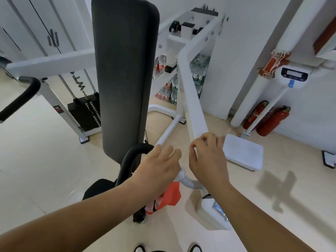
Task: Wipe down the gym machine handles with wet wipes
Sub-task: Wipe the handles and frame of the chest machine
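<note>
Just now the right hand [207, 159] pinches what looks like a white wipe [206, 141] at the machine arm [192, 110]. The left hand [158, 166] covers an orange packet [171, 196]; I cannot tell its grip.

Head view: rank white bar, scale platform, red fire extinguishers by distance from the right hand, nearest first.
1. white bar: the right hand curls round its lower end.
2. scale platform: on the floor, just right of the hand.
3. fire extinguishers: against the wall, far right.
</note>
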### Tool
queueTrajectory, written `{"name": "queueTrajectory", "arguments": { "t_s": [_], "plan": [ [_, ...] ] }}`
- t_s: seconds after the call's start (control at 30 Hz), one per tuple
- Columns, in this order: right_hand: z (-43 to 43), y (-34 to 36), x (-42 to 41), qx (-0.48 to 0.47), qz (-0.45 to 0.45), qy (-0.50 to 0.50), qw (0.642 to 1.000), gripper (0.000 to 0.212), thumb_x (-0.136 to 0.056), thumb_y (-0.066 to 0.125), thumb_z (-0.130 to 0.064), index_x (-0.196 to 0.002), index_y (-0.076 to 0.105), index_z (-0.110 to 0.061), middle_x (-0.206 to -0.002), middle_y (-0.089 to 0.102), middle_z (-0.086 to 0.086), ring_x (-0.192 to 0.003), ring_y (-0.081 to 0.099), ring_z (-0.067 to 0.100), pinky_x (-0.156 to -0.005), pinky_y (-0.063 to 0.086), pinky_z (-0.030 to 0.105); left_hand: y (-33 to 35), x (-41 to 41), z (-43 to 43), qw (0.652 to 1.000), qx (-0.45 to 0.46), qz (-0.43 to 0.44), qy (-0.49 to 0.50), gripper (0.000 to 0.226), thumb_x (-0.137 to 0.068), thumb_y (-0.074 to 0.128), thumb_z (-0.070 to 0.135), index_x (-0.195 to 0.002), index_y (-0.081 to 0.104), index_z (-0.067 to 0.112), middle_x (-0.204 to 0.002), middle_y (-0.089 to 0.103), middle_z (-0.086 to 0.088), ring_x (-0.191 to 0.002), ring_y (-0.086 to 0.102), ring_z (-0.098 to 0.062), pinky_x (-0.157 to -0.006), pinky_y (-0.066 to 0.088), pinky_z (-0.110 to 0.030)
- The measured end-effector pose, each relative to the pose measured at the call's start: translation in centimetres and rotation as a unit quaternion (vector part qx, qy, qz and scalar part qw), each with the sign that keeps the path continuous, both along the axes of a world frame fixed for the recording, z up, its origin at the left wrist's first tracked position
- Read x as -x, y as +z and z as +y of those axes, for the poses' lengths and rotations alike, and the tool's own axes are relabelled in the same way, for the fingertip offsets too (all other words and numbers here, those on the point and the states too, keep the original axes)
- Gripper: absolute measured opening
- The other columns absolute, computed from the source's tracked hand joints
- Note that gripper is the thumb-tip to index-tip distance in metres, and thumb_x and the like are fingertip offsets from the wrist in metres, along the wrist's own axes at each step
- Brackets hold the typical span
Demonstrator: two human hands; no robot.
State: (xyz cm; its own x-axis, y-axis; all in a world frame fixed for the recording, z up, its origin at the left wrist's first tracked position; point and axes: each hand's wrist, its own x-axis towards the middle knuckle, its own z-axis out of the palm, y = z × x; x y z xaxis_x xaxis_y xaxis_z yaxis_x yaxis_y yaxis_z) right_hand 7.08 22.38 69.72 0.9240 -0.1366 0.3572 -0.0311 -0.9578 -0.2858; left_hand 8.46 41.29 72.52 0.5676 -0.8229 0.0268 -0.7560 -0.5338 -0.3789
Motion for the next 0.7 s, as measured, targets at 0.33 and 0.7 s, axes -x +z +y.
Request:
{"name": "queueTrajectory", "arguments": {
  "t_s": [0.33, 0.7],
  "plan": [
    [0.0, 0.0, -0.4, -0.013, 0.030, -0.008, 0.999, 0.009, -0.095, 0.063, -0.021, -0.101, 0.066, -0.015, -0.125, 0.049, 0.006, -0.121, 0.044, 0.028, -0.076, 0.055, 0.041, -0.8, -2.2, -3.9, 0.983, -0.107, 0.147, -0.002, 0.014, -0.093, 0.058, 0.010, -0.088, 0.046, 0.015, -0.065, 0.053, 0.000, -0.061, 0.056, -0.022, -0.062, 0.047, -0.035],
    [0.6, 1.1, 0.0, -0.054, 0.085, -0.045, 0.994, 0.049, -0.099, 0.055, -0.023, -0.144, 0.037, -0.018, -0.155, 0.030, 0.002, -0.126, 0.048, 0.026, -0.078, 0.049, 0.035, 3.1, -6.8, 2.6, 0.948, -0.048, 0.224, 0.220, 0.021, -0.090, 0.051, 0.014, -0.106, 0.059, 0.024, -0.085, 0.057, 0.004, -0.078, 0.061, -0.022, -0.069, 0.055, -0.037]
  ]
}}
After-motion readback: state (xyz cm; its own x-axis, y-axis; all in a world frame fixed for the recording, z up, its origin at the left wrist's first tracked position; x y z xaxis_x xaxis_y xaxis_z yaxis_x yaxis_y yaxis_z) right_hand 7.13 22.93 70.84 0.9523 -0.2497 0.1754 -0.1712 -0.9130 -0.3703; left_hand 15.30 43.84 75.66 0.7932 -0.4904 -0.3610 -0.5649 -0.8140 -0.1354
